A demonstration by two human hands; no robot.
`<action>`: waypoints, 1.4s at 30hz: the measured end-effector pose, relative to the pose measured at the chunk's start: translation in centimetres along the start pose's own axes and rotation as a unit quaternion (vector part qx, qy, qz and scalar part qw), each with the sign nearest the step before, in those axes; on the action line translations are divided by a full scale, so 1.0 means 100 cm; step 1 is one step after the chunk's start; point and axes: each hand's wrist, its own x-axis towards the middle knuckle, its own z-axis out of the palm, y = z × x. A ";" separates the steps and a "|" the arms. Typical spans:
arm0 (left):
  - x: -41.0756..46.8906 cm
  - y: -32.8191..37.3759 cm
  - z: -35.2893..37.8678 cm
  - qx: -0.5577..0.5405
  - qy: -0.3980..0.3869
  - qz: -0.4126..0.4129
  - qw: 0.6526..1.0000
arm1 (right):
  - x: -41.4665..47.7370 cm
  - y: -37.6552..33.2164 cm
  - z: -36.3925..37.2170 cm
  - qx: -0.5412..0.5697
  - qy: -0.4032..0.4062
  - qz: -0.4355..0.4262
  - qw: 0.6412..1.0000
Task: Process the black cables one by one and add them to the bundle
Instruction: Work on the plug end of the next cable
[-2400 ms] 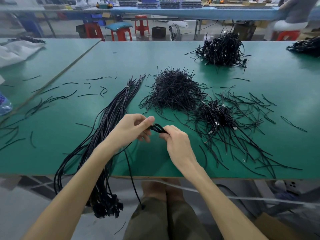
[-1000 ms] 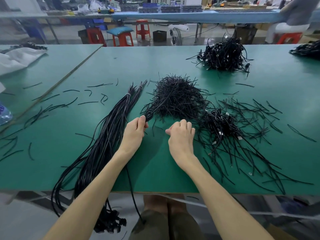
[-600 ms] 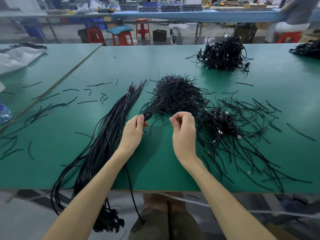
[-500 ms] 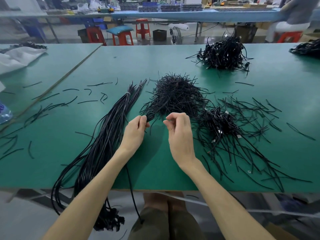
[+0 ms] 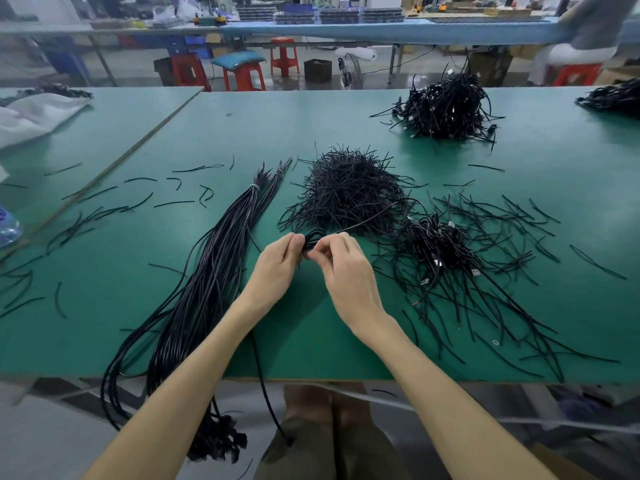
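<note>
Over the middle of the green table point(image 5: 311, 119), my left hand point(image 5: 277, 265) and my right hand point(image 5: 341, 268) meet and both pinch the coiled end of one black cable point(image 5: 313, 237). Its free tip sticks out to the right towards the tie pile, and its long tail runs under my left wrist and hangs over the front edge. To the left lies the long tied bundle of black cables point(image 5: 211, 275), also drooping off the edge. Right of my hands sits a heap of coiled cables with plugs point(image 5: 434, 247).
A mound of short black ties point(image 5: 349, 192) lies just beyond my hands, with loose ties point(image 5: 512, 237) scattered to the right and left. Another cable heap point(image 5: 446, 105) sits far right. White bags point(image 5: 31, 116) rest far left. Stools and benches stand behind.
My right hand has come back from the tie pile to my left hand and now pinches the coiled cable end with it. The cable's tip now points right.
</note>
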 end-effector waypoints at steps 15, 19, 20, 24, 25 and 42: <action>-0.004 0.004 -0.013 -0.145 -0.045 -0.085 0.985 | 0.004 0.013 0.001 0.116 -0.063 0.090 0.987; -0.004 0.004 -0.014 -0.156 -0.050 -0.101 0.981 | 0.005 0.015 0.001 0.156 -0.078 0.117 0.978; -0.005 0.004 -0.014 -0.154 -0.050 -0.102 0.982 | 0.005 0.015 0.001 0.163 -0.085 0.120 0.976; -0.005 0.007 -0.014 -0.130 -0.049 -0.095 0.986 | 0.006 0.015 -0.001 0.177 -0.109 0.130 0.969; -0.005 0.006 -0.014 -0.127 -0.048 -0.094 0.986 | 0.007 0.015 -0.001 0.182 -0.113 0.134 0.968; -0.009 0.016 -0.014 -0.138 -0.143 -0.105 0.974 | 0.009 0.015 -0.010 0.299 -0.163 0.134 0.931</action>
